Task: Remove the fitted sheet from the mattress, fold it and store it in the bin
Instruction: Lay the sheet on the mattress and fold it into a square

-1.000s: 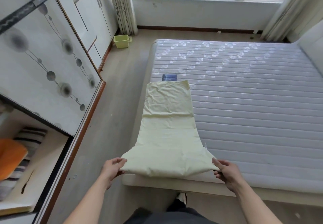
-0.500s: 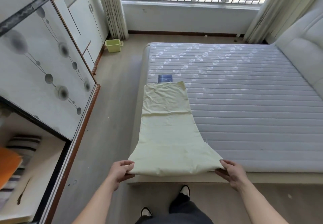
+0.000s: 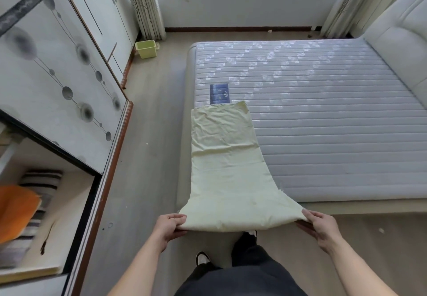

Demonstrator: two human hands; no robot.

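Fitted sheet point(image 3: 225, 168), folded into a long pale-yellow strip, lies along the mattress point(image 3: 323, 122) left edge. Your left hand point(image 3: 167, 227) and right hand point(image 3: 321, 228) each pinch 1 near corner, lifted past the foot edge. Bare floor point(image 3: 152, 145) runs to the green bin point(image 3: 146, 48). A blue label point(image 3: 219, 93) sits beyond the sheet's far end; its writing is unreadable.

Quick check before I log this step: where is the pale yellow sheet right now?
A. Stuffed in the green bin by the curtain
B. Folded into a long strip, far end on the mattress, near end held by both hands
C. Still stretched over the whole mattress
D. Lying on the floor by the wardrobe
B: the sheet lies as a narrow strip on the bare mattress, with the left hand and right hand gripping its near corners.
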